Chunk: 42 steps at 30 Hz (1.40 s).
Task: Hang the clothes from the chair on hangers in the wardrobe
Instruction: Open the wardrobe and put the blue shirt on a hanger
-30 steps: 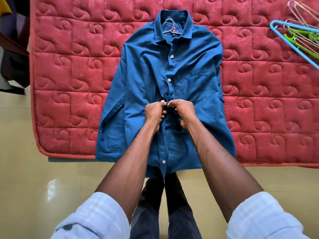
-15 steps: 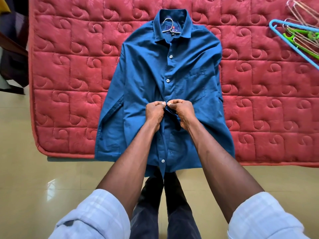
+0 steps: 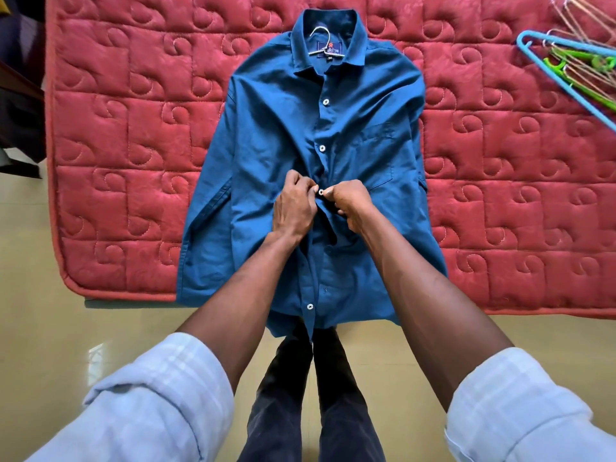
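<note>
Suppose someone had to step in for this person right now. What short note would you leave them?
Left hand and right hand both pinch the blue shirt front at its third button.
Shirt lies flat on the red mattress, a hanger hook showing at the collar.
Done: hanger in, upper buttons closed.
Left: finish buttoning, carry it to the wardrobe. Spare hangers lie top right.

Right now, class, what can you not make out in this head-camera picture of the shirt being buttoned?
- Hanger: only its hook shows in the head view; the blue shirt covers the rest.
- Placket under the left hand and right hand: hidden by the fingers.
- Spare hangers: cut off by the right edge.
- Collar label: too small to read.
</note>
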### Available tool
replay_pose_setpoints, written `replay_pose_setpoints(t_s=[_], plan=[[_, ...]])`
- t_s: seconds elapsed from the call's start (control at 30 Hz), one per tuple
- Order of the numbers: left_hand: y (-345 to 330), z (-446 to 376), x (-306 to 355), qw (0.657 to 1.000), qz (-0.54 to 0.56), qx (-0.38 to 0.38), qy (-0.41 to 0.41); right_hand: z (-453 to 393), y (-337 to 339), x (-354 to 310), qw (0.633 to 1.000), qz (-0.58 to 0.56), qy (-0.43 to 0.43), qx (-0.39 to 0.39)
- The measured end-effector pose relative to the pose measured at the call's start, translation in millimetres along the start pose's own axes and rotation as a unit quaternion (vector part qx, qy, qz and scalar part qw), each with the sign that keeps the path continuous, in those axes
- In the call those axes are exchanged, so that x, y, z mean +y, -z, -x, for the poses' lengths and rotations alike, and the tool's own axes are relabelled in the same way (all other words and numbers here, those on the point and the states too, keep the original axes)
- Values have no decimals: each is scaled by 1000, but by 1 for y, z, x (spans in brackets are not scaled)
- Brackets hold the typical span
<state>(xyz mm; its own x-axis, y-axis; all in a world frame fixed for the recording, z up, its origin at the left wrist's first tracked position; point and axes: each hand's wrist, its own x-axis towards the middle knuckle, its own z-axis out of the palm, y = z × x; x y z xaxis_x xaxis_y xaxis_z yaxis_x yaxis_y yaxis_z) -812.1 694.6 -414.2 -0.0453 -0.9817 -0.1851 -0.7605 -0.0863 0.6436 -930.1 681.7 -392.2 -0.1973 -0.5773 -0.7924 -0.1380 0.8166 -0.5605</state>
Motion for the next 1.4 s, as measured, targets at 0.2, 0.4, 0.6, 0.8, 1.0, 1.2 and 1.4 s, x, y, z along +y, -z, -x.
replay_pose_setpoints(t_s=[0.2,0.4,0.6,0.8,1.0,1.2,1.4], plan=[[29,23,0,965,134,213,74,25,8,38,953,-255,78,143],[19,113,-6,973,123,130,146,87,-13,91,943,-52,186,270],[2,144,-14,986,-3,-18,164,86,-38,120,930,178,162,278],[22,155,-24,992,-42,-118,7,79,-37,117,898,257,203,293],[31,145,-21,997,68,-45,8,79,-38,111,884,341,190,257],[18,101,-7,985,160,-9,70,92,-32,115,896,311,220,229],[-1,93,-26,972,177,-60,141,115,-25,133,888,323,240,222]])
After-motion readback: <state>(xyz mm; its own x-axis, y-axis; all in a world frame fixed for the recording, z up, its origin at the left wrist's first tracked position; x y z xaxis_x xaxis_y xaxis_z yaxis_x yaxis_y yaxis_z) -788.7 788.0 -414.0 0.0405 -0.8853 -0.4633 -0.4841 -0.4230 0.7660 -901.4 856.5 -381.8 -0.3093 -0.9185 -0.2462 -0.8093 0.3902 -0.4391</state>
